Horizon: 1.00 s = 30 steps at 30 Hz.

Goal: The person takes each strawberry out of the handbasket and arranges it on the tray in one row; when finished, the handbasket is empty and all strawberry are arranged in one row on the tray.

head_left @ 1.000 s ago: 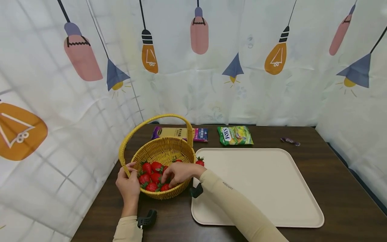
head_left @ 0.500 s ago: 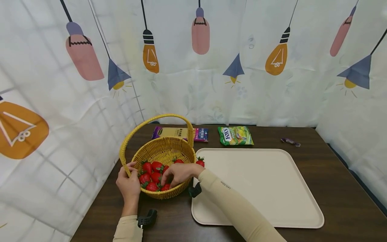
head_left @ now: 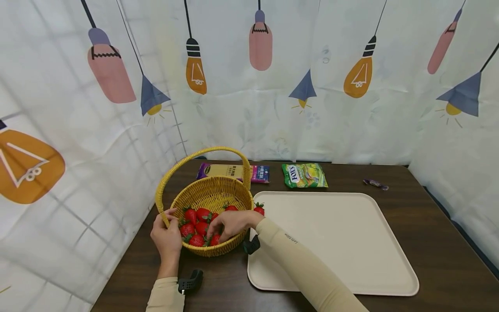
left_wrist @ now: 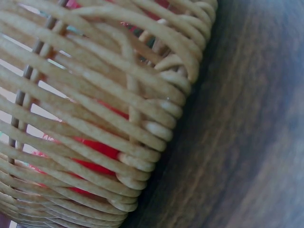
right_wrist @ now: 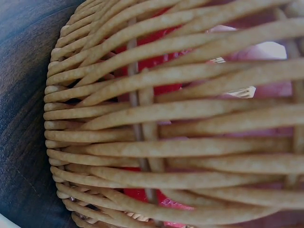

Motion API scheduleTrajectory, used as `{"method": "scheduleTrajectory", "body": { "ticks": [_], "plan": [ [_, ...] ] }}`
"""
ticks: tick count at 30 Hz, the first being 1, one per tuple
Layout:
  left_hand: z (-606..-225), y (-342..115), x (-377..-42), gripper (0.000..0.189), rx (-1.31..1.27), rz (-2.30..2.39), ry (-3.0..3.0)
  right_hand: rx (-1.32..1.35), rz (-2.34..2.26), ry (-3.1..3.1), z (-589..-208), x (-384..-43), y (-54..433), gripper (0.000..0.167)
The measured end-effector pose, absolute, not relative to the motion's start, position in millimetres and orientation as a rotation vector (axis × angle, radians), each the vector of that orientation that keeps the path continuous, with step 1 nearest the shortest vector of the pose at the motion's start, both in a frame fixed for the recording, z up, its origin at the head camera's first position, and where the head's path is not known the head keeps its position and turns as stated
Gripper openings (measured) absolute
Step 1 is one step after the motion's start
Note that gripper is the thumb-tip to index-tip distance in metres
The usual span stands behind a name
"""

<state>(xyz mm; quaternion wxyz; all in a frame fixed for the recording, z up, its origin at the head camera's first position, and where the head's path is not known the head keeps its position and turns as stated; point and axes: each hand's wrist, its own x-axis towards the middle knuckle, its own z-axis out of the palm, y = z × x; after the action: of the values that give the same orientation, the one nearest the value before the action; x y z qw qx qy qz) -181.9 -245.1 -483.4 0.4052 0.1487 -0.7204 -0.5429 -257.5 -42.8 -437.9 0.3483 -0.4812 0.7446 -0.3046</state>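
A yellow wicker basket (head_left: 212, 190) with a tall arched handle stands on the table, tilted slightly toward me and holding several red strawberries (head_left: 187, 229) with green leaves. My left hand (head_left: 166, 236) grips the handle's base at the basket's left rim. Over the right rim reaches my right hand (head_left: 230, 223), its thumb and fingers bent down around a strawberry (head_left: 215, 240) near the front wall. Both wrist views look closely at the woven wall (left_wrist: 85, 95), and red fruit shows through the gaps. The right wrist view has the basket's side (right_wrist: 190, 114) filling most of it.
A cream tray (head_left: 331, 242) lies right of the basket. Another strawberry (head_left: 259, 209) shows just past the basket's right rim. Behind lie a purple and yellow snack packet (head_left: 226, 170), a green FOX'S candy bag (head_left: 305, 175) and a small purple wrapped candy (head_left: 375, 184). A patterned curtain surrounds the table.
The strawberry at my right fingertips has shifted up very slightly. My left hand keeps its grip on the basket, and the whole head view has drifted a little.
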Motion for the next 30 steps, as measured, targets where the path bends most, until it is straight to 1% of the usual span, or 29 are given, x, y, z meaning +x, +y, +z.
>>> {"method": "scheduleTrajectory", "body": {
  "ticks": [6, 16, 24, 30],
  "plan": [
    [-484, -245, -182, 0.01, 0.377, -1.378, -1.815, -1.181, -0.84, 1.889, -440, -257, -42, 0.024],
    [-484, -245, -183, 0.009, 0.367, -1.363, -1.814, -1.282, -0.962, 1.881, -436, -255, -38, 0.028],
    [-485, -246, -183, 0.01, 0.362, -1.362, -1.818, -1.277, -1.114, 1.896, -437, -255, -34, 0.035],
    [-485, -246, -183, 0.01, 0.366, -1.354, -1.824, -1.252, -1.222, 1.951, -437, -253, -32, 0.033]
  ]
}}
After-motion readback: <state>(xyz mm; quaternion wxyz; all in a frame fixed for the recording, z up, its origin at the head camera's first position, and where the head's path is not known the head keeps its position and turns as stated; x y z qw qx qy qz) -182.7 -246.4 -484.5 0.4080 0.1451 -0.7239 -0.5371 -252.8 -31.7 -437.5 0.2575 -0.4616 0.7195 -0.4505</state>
